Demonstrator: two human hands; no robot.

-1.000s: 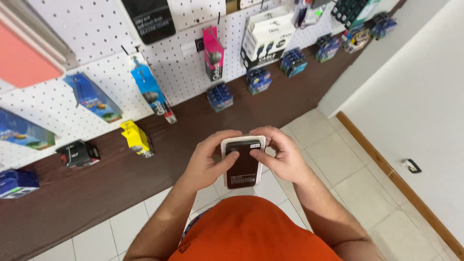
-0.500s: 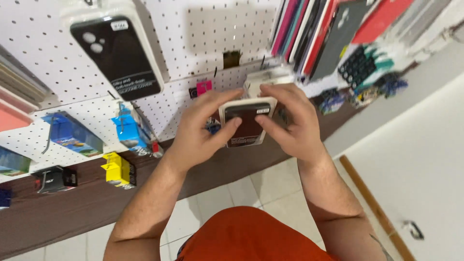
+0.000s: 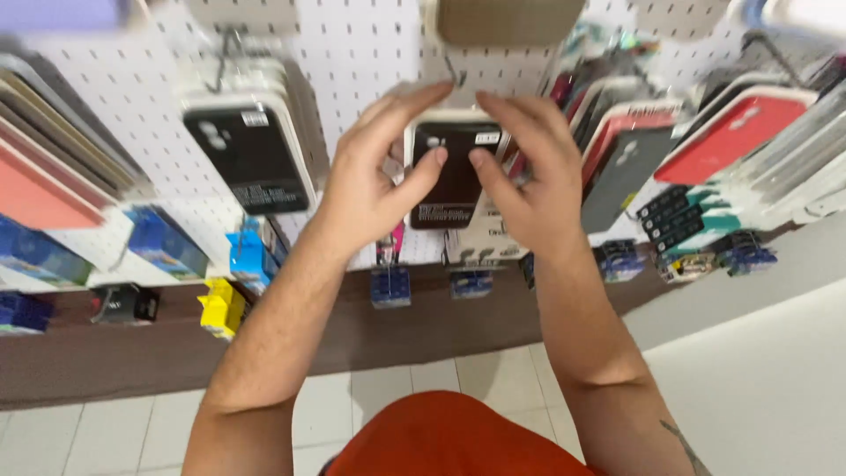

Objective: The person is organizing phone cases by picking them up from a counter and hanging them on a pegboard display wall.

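Both my hands hold one packaged phone case [image 3: 454,172], dark brown in a white card box, up against the white pegboard wall [image 3: 352,62]. My left hand [image 3: 374,172] grips its left edge, thumb on the front. On the right edge sits my right hand [image 3: 529,172], thumb also on the front. The top of the package is level with a metal peg hook [image 3: 454,70]; whether it hangs on the hook I cannot tell. A stack of white boxes [image 3: 480,242] sits just below it.
A black case in a white pack [image 3: 251,154] hangs to the left, with pink and grey cases [image 3: 44,176] further left. Red and grey cases [image 3: 687,141] hang on the right. Small blue and yellow boxes [image 3: 220,304] line a brown band above the tiled floor [image 3: 352,405].
My hands have lifted the phone case from waist height up to the pegboard, and my view has tilted up from the floor to the hanging cases.
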